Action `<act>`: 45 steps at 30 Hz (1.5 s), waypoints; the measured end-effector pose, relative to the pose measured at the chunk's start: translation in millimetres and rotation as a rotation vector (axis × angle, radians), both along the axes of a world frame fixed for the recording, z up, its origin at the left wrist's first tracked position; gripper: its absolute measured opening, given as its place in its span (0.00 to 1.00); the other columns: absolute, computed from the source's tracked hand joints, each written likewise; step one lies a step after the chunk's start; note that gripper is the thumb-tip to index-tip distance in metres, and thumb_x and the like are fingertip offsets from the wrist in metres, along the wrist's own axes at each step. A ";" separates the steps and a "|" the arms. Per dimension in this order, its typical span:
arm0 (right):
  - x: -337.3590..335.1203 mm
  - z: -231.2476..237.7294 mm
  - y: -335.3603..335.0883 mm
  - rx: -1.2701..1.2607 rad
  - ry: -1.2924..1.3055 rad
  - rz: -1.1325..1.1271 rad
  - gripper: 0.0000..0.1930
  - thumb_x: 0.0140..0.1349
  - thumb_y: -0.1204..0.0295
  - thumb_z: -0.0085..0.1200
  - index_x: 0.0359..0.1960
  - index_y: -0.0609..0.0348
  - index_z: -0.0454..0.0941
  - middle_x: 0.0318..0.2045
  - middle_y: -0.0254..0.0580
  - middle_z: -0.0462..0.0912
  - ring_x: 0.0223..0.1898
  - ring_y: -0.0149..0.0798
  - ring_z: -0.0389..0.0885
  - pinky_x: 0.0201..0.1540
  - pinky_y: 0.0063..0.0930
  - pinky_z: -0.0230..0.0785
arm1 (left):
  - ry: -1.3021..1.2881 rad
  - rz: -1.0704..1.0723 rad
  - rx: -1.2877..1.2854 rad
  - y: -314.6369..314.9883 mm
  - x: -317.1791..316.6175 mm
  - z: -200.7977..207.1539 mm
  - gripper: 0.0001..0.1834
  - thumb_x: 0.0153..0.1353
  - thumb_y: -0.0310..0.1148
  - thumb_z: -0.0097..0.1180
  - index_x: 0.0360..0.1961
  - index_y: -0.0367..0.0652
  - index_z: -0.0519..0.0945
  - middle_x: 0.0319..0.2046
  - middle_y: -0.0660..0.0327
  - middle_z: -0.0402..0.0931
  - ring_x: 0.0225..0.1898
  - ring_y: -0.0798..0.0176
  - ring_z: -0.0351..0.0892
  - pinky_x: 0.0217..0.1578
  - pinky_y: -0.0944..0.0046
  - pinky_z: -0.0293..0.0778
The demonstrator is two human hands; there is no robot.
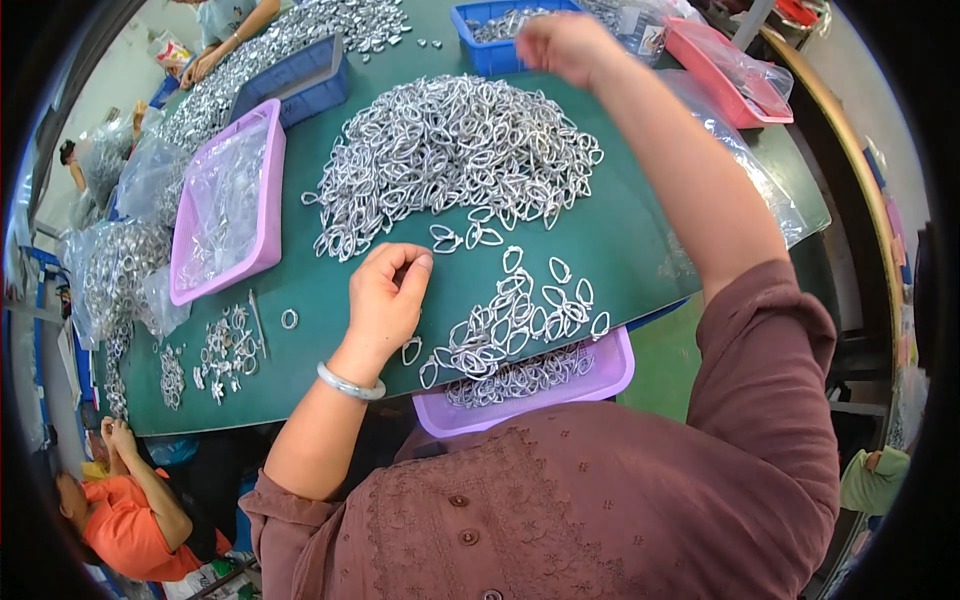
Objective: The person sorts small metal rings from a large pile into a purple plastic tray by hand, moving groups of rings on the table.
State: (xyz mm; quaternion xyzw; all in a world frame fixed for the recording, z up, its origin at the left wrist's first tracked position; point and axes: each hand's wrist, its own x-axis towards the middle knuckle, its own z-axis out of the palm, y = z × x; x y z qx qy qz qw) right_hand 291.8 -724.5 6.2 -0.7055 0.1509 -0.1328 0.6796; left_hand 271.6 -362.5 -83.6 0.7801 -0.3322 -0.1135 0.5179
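Observation:
My left hand (388,297) is closed, thumb against the curled fingers, just below a big heap of silver-grey leaf-shaped metal rings (455,150). What it holds, if anything, is hidden. My right hand (568,48) reaches to the far side, above the right end of a blue bin (492,58) with small metal pieces in it. Its fingers look bent together and slightly blurred; nothing can be made out in them. To the right of my left hand, a smaller group of the same rings (515,315) is spread near the table's front edge.
A lilac tray (590,385) holding more rings sits below the front edge. Left of the heap are a pink tray (270,225) with plastic bags and a blue bin (300,90). Other people work at far left and lower left. A pink bin (720,75) stands far right.

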 end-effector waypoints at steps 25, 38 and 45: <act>-121.2 -81.1 147.1 -1.276 -0.048 0.266 0.07 0.57 0.69 0.58 0.36 0.54 0.81 0.28 0.40 0.76 0.32 0.47 0.79 0.35 0.40 0.73 | -0.518 -0.259 0.247 -8.2 9.5 -0.6 0.14 0.54 0.23 0.60 0.43 0.42 0.82 0.35 0.57 0.72 0.40 0.53 0.73 0.44 0.57 0.70; -41.8 -16.6 88.7 -0.672 0.069 0.234 0.12 0.63 0.65 0.57 0.38 0.62 0.81 0.26 0.38 0.81 0.29 0.30 0.77 0.38 0.29 0.73 | -0.511 -0.233 0.252 5.2 8.5 -0.4 0.13 0.55 0.22 0.58 0.42 0.41 0.82 0.39 0.56 0.74 0.43 0.51 0.73 0.46 0.57 0.70; 8.9 54.9 -27.0 -0.601 0.092 -0.455 0.11 0.60 0.69 0.55 0.36 0.65 0.83 0.23 0.44 0.83 0.20 0.33 0.78 0.22 0.28 0.70 | -0.469 -0.342 0.182 2.1 2.7 1.0 0.10 0.55 0.21 0.57 0.39 0.40 0.81 0.39 0.57 0.77 0.43 0.51 0.74 0.46 0.57 0.70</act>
